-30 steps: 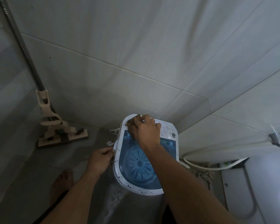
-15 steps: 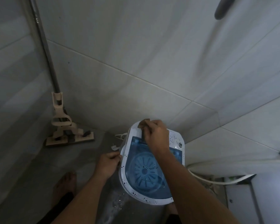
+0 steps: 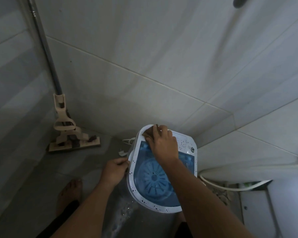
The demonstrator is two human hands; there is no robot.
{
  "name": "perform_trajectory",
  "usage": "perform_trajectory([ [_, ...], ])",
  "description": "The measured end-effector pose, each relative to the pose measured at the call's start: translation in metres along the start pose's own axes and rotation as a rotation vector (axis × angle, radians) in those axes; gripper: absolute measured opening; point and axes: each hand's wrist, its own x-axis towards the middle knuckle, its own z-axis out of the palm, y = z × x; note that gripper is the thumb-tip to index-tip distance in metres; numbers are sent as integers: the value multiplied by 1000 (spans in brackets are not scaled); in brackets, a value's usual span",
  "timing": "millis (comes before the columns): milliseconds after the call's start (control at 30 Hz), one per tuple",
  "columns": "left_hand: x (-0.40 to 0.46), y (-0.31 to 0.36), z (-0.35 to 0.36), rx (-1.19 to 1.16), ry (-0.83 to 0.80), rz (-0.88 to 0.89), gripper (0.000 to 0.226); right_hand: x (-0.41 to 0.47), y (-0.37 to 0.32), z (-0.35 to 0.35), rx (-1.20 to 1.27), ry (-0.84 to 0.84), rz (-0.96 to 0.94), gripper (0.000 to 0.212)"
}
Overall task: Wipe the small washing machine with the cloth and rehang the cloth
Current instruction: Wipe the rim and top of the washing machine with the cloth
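Fingers (image 3: 159, 133) of the right hand (image 3: 163, 145) are pressing the brown cloth (image 3: 149, 134) onto the washing machine (image 3: 134, 169) at frame centre, having slid toward its far-left rim corner; left hand (image 3: 114, 170) is gripping the rim, so wiping is continuing.

Light: dim, cool grey all over, no lamp in sight.
Brightest: pale wall tiles (image 3: 162, 40) at the upper middle of the frame.
Shadows: soft, deepest at lower left.
Distortion: tile lines bow towards the edges.
Blur: lower right corner smeared.
Glare: none.
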Motion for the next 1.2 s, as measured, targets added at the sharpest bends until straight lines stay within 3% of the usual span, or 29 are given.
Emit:
perform_trajectory([
  [200, 1, -1, 0, -2, 11, -8, 20, -3, 3, -5, 86, -87, -85, 40],
  [300, 1, -1, 0, -6, 11, -10, 22, 9, 13, -12, 191, 14, -33, 26],
  [467, 1, 0, -1, 8, -4, -7, 21, 9, 12, -4, 4, -21, -17, 35],
  [567, 1, 0, -1, -9, -2, -18, 21, -27, 5, 6, 72, -12, -127, 33],
  [667, 0, 1, -1, -10, -16, -8, 19, -39, 13, -1, 410, -37, -68, 34],
  [867, 6, -3, -2, -20, -5, -37, 18, -3, 14, -46, 1333, -47, 593, 17],
  [933, 6, -4, -2, -23, -12, -40, 18, 0, 14, -50, 1484, -105, 681, 14],
  [1067, 4, -3, -2, -21, 0, -44, 23, 11, 11, -50, 1264, -54, 580, 22],
  [1133, 3, -1, -2, -29, -3, -40, 24, 16, 12, -40, 1011, 31, 429, 29],
  [1200, 2, 0, -1, -28, -8, -37, 23, 16, 14, -25, 710, -19, 259, 35],
])
